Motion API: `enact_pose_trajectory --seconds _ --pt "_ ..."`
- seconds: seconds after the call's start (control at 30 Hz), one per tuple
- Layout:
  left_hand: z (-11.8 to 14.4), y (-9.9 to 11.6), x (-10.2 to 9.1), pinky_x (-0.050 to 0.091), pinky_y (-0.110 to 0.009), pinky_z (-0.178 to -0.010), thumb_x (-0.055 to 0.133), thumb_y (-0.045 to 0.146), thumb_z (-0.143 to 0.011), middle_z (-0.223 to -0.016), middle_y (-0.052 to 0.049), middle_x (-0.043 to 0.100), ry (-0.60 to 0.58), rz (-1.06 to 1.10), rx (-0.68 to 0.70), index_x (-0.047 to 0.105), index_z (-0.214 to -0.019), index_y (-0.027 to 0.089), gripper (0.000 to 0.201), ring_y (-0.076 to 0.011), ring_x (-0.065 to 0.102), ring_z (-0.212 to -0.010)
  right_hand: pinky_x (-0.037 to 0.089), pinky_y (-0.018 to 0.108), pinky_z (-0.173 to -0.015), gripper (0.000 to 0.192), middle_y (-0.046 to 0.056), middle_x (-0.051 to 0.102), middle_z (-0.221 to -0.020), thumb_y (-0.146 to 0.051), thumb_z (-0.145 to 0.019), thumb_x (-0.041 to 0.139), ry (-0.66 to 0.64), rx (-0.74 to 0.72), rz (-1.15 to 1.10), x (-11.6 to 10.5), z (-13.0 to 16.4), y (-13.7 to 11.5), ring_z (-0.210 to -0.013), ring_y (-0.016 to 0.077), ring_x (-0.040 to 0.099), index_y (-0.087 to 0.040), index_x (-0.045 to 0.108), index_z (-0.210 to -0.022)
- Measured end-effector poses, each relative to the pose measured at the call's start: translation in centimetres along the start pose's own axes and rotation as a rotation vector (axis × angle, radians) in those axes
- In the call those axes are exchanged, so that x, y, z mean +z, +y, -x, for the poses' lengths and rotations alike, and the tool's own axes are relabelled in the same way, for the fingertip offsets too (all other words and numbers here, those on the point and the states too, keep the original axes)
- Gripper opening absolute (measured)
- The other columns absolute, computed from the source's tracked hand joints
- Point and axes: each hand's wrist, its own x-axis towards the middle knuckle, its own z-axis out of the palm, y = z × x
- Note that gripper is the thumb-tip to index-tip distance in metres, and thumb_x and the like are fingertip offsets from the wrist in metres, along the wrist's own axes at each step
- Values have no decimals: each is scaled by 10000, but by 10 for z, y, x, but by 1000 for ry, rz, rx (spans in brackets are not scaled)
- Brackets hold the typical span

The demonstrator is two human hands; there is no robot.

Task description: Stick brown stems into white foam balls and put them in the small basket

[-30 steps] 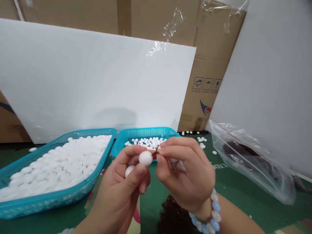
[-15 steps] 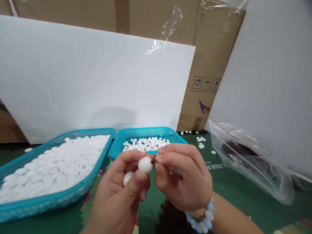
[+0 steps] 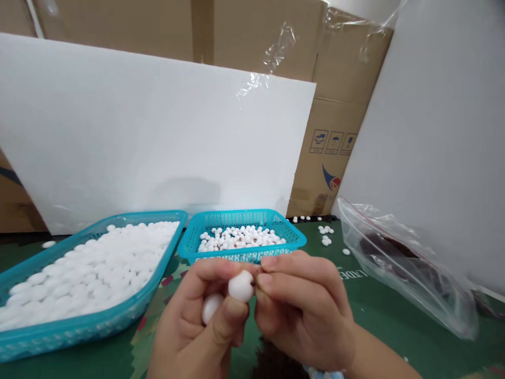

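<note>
Between the thumb and fingers of my left hand (image 3: 197, 316) is a white ball (image 3: 241, 287) with a dark hole on its right side. A second white ball (image 3: 212, 307) sits in the curl of the same hand. My right hand (image 3: 305, 305) is closed in a pinch right against the ball's hole, on a small brown piece mostly hidden by the fingertips. Beyond the hands stands a small turquoise basket (image 3: 242, 257) holding white balls with brown bits on them. To the left is a larger turquoise basket (image 3: 118, 310) full of plain white balls.
A clear plastic bag (image 3: 430, 300) with dark brown material lies at the right. Loose white balls (image 3: 325, 230) are scattered on the green table surface (image 3: 379, 326). Dark brown fuzzy material (image 3: 272, 360) lies below my hands. A white board (image 3: 158, 131) leans against cardboard boxes (image 3: 347, 68) behind.
Both hands sit slightly lower in view. My right fingertips have closed up to the ball, covering the brown piece that showed more before. The right wrist's bead bracelet has dropped mostly out of view.
</note>
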Motion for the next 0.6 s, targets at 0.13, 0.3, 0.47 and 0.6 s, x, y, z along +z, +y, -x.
enact_pose_trajectory --seconds 0.13,0.3,0.47,0.6 --pt "1 0 0 337 -55 -343 664 240 -425 -511 59 541 -62 15 0 582 -533 261 137 -11 381 -371 467 112 -504 19 -8 449 -667 -122 -703 437 -22 -48 24 -2 0 1 -585 36 495 -127 446 -688" --pt "5 3 8 311 -53 -360 678 230 -401 -526 50 555 70 -3 -3 574 -517 239 156 -12 380 -404 470 135 -488 35 -3 464 -677 -116 -698 434 -31 -51 53 -2 3 -1 -553 49 497 -147 451 -702" --pt "4 2 9 301 -71 -362 674 255 -405 -496 57 523 111 -53 18 566 -511 230 153 -13 354 -396 470 161 -503 70 3 471 -678 -115 -732 395 -30 -19 90 0 7 -4 -559 58 496 -144 460 -730" --pt "-1 2 0 322 -79 -374 652 246 -450 -466 59 502 43 -110 54 579 -533 240 110 -23 369 -405 469 179 -479 77 19 465 -697 -107 -729 395 -21 -38 87 3 11 -3 -565 73 488 -129 469 -731"
